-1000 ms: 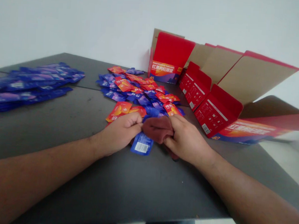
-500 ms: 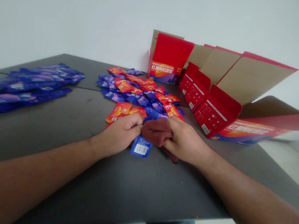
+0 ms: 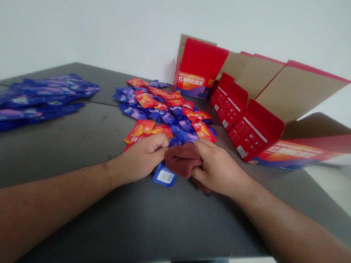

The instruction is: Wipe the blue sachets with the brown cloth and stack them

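Note:
In the head view a blue sachet (image 3: 165, 175) with a white barcode label lies near the front of the table, between my hands. My left hand (image 3: 145, 155) is closed at the sachet's left side, fingers pinched on its edge, though the fingertips are partly hidden. My right hand (image 3: 219, 163) grips a folded brown cloth (image 3: 183, 159) and presses it on the sachet. The cloth covers the sachet's middle. Just beyond my left hand lie loose red-orange sachets (image 3: 140, 130).
A mixed pile of red and blue sachets (image 3: 165, 107) lies in the middle of the dark table (image 3: 85, 213). Long blue packets (image 3: 38, 99) are stacked at the left. Open red cartons (image 3: 250, 131) with raised flaps stand along the right, one carton (image 3: 196, 75) at the back.
My right hand and the cloth have shifted slightly down and left over the blue sachet, covering more of its label end. My left hand stays nearly in place.

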`<state>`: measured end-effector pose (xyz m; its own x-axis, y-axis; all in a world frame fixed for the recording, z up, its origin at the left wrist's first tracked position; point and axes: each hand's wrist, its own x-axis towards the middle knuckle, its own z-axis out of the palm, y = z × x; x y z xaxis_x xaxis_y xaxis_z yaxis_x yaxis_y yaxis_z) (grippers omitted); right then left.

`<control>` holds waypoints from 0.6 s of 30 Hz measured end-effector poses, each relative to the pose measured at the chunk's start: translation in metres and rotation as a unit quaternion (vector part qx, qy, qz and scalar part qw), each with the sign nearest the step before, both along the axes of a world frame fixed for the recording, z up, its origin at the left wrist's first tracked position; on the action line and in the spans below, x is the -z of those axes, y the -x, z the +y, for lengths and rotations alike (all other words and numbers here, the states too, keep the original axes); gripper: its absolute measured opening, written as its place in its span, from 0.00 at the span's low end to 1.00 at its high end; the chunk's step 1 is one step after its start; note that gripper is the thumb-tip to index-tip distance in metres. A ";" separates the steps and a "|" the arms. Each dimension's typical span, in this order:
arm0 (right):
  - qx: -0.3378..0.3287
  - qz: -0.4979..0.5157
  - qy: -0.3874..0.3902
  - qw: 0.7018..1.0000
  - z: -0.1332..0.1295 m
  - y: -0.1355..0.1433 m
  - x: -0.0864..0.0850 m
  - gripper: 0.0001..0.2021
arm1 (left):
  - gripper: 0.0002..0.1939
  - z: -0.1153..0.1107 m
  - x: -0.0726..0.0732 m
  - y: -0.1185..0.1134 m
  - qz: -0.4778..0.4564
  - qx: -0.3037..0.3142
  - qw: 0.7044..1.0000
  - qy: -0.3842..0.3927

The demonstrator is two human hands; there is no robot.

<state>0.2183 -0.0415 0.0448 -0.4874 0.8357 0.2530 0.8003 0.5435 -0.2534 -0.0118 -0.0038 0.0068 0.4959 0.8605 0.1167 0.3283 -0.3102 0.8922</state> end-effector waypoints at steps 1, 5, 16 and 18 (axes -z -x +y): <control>0.017 0.004 -0.008 1.000 0.000 0.000 0.000 0.08 | 0.12 0.000 0.000 0.000 -0.001 0.000 1.000 0.001; 0.077 0.042 -0.027 0.996 0.003 -0.002 0.000 0.10 | 0.11 -0.001 0.000 0.000 -0.011 0.007 1.000 0.009; 0.087 0.055 -0.008 0.995 0.004 -0.001 -0.004 0.13 | 0.11 -0.001 -0.001 0.000 0.001 0.010 1.000 -0.004; 0.067 0.059 0.005 0.996 0.004 -0.001 -0.004 0.12 | 0.11 -0.001 0.000 0.000 0.001 0.010 1.000 0.000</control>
